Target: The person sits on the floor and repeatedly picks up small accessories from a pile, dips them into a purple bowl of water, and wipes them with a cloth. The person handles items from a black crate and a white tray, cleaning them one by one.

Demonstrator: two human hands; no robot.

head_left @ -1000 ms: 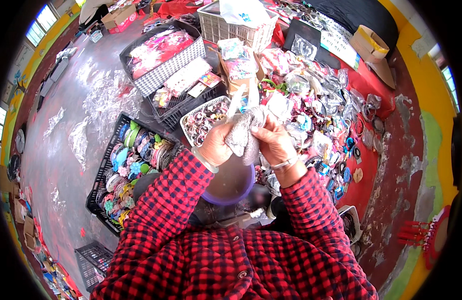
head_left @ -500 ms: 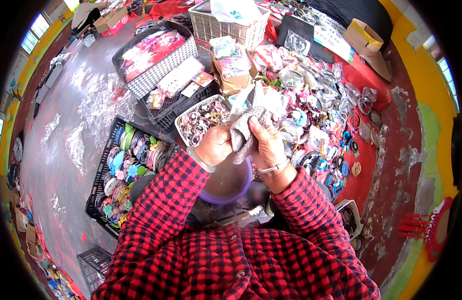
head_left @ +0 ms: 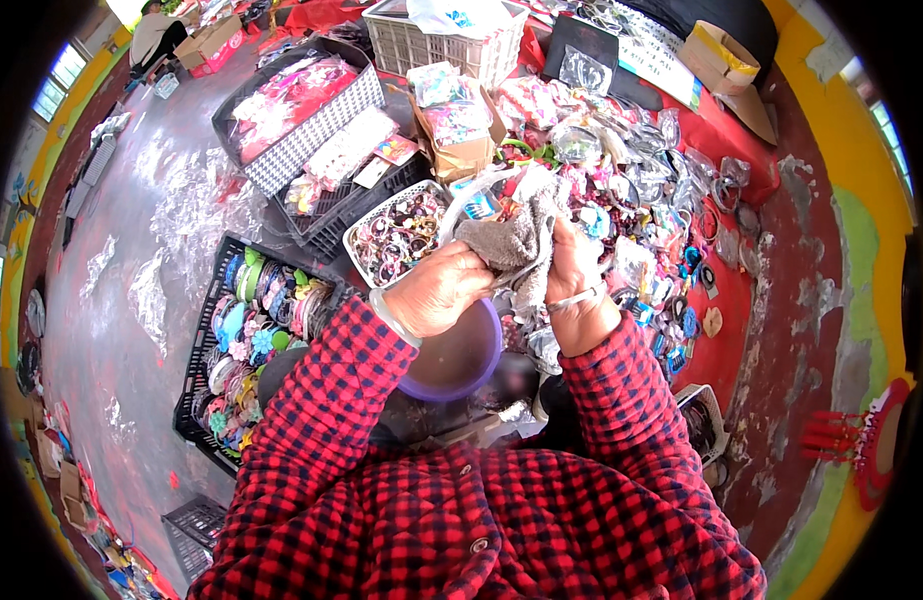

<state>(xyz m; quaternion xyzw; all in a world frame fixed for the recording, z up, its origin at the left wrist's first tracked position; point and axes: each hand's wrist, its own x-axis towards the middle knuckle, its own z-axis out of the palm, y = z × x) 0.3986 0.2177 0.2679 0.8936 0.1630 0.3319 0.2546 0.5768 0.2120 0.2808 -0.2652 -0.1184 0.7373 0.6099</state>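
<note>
Between my two hands hangs a crumpled grey-brown cloth [head_left: 503, 240], its lighter end draped upward to the right. My left hand [head_left: 441, 290] is closed, fingers pressed on the cloth's near left edge. The other side is gripped by my right hand [head_left: 578, 272], whose thumb and fingers are partly hidden behind the folds. Just below the cloth stands a purple basin [head_left: 493, 358] with murky liquid in it. Beyond my left hand is a white basket [head_left: 355, 250] filled with small hair ties. Clear plastic wrapping [head_left: 471, 185] lies just behind the cloth.
At left stands a black crate [head_left: 193, 370] full of colourful hair accessories. Stacked grey and black crates [head_left: 311, 130] and an open cardboard box [head_left: 471, 160] are farther off. A large heap of packaged accessories [head_left: 631, 200] spreads on red cloth [head_left: 721, 320] to the right.
The bunched cloth has been opened out between my hands. My right hand has moved rightward, away from the left, which has shifted slightly right; both still grip the cloth.
</note>
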